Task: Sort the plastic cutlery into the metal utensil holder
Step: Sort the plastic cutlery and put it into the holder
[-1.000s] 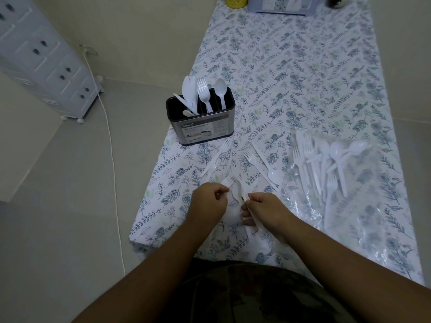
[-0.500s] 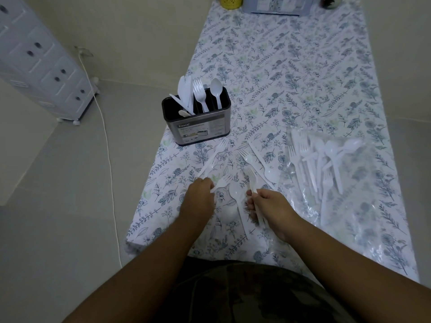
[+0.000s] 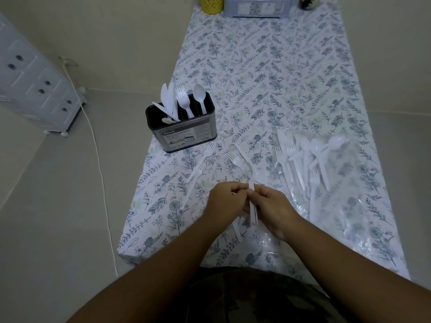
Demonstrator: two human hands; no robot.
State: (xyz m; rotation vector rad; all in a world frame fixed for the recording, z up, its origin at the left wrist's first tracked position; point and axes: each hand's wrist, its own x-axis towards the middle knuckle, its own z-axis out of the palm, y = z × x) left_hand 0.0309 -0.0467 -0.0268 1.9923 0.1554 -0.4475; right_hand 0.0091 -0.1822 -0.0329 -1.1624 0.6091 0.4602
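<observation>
White plastic cutlery (image 3: 250, 207) is getting pinched between both hands, left hand (image 3: 225, 202) and right hand (image 3: 271, 210) curling together on it, probably forks. Loose forks (image 3: 235, 160) and a clear bag (image 3: 326, 173) are lying nearby; the metal utensil holder (image 3: 184, 131) is sitting further back on the floral desk (image 3: 268, 66).

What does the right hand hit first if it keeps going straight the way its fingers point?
Likely the left hand: the right hand points left across the table, fingertips nearly meeting it around the white cutlery. Depth unclear.
</observation>
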